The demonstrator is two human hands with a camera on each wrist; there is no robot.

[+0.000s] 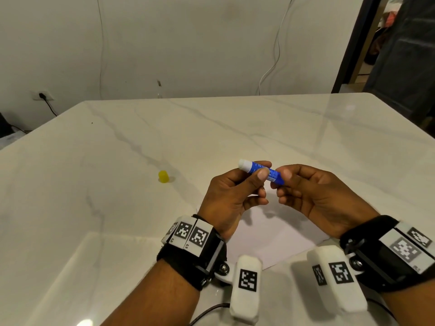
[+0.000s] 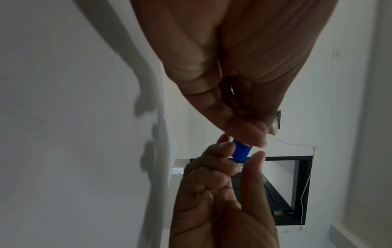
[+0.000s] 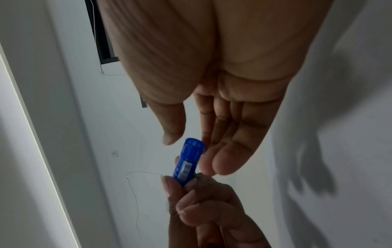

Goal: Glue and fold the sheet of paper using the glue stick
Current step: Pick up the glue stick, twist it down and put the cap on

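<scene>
The blue glue stick is held above the white sheet of paper, its white glue tip bare and pointing left. My left hand pinches the stick's body between thumb and fingers. At the stick's base, my right hand pinches the end with thumb and fingertips. The left wrist view shows that blue base between the right thumb and index finger. In the right wrist view the glue stick points toward my right hand. The yellow cap stands on the table to the left, apart from both hands.
The white marble table spreads wide around the paper. A wall with hanging cables and a socket lies behind it. A dark doorway opens at the far right. A black cable runs along the table's near edge.
</scene>
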